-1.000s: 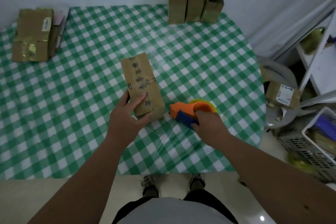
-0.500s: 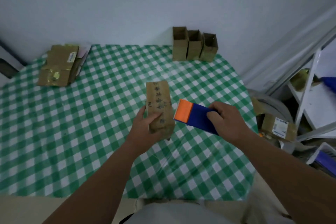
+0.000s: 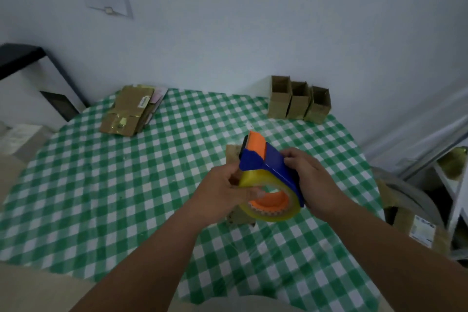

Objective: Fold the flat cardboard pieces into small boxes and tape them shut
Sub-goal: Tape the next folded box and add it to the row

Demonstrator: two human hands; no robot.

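- Above the checked table (image 3: 126, 185), the right hand (image 3: 314, 185) grips the tape dispenser (image 3: 268, 167).
- The left hand (image 3: 222, 195) pinches its tape roll (image 3: 273, 208).
- The cardboard box (image 3: 231, 154) lies just behind both hands, mostly hidden.

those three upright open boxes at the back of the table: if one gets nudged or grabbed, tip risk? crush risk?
The three open boxes stand taller than wide and look empty, so one probably tips or slides at a light push, though each leans on its neighbour. With tops open and walls thin cardboard, a squeeze near the rim would likely dent them. The checked tablecloth looks glossy, so sliding seems likely.
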